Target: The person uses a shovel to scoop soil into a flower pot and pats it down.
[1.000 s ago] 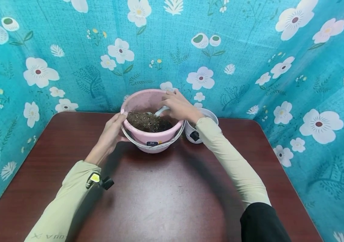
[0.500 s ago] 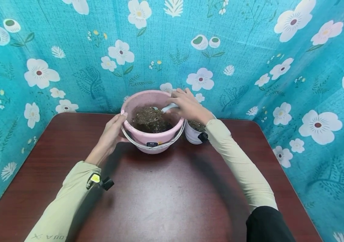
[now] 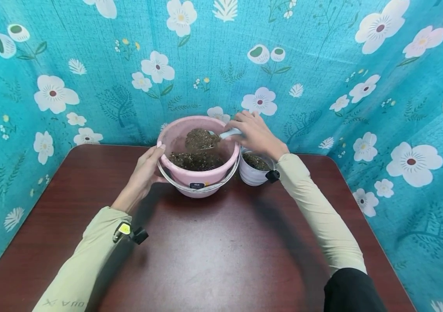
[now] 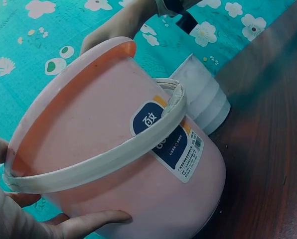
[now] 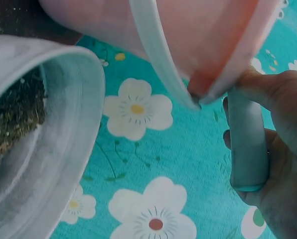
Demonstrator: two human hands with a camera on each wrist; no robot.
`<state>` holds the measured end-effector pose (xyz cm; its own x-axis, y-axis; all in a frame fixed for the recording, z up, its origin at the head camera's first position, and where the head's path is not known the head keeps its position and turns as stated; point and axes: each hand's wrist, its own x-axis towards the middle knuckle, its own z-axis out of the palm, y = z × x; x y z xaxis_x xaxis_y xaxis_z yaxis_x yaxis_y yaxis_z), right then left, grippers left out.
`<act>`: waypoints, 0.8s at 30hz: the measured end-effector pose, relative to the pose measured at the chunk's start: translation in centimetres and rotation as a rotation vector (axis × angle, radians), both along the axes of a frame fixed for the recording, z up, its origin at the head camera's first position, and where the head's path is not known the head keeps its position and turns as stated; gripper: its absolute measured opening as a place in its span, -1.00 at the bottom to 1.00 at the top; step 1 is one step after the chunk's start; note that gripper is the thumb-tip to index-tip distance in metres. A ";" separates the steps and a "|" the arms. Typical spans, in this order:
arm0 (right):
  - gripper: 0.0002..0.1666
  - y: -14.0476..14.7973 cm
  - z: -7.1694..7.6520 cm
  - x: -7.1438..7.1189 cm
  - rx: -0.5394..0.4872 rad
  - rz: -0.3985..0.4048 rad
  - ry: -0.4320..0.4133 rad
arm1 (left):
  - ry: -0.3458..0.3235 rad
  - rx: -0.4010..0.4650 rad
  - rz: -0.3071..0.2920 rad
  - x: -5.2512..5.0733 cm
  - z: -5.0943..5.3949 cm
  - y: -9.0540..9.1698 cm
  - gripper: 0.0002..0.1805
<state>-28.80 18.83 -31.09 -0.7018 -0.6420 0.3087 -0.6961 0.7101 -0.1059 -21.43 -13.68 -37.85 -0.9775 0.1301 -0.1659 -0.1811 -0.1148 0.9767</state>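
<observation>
A pink bucket [image 3: 195, 176] with a white handle [image 4: 101, 167] stands near the back of the table, dark soil [image 3: 195, 161] inside it. My left hand [image 3: 138, 180] grips its left side, fingers at the rim and thumb against the wall. In my right hand [image 3: 258, 135] is the pale blue-grey handle of a trowel [image 5: 249, 144]. Its blade is hidden by a heaped clump of soil [image 3: 202, 140], held above the soil in the bucket. Beside the bucket on the right, a white ridged pot [image 3: 253, 176] holds some soil [image 5: 14, 119].
The brown table [image 3: 205, 255] stands against a turquoise flowered curtain [image 3: 108, 86]. My right forearm reaches over the table beside the pot. A label [image 4: 171, 142] is stuck on the bucket's front.
My right hand has moved up and to the right, lifting the soil-laden trowel off the soil in the bucket. More of the pot shows. My left hand stays on the bucket.
</observation>
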 end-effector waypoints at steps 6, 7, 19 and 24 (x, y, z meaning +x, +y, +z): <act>-0.69 1.8 0.8 0.3 -0.014 -0.031 0.033 | 0.008 -0.013 0.005 0.0 -0.1 0.1 -0.28; -0.69 2.1 0.9 0.3 -0.020 -0.035 0.039 | 0.010 -0.014 0.005 0.0 -0.1 0.1 -0.28; -0.72 6.0 1.7 0.8 -0.068 -0.088 0.008 | 0.010 0.000 0.014 -0.1 -0.2 0.0 -0.30; -0.74 7.9 1.7 1.3 -0.083 -0.129 0.003 | 0.008 0.002 0.016 -0.1 -0.2 0.1 -0.30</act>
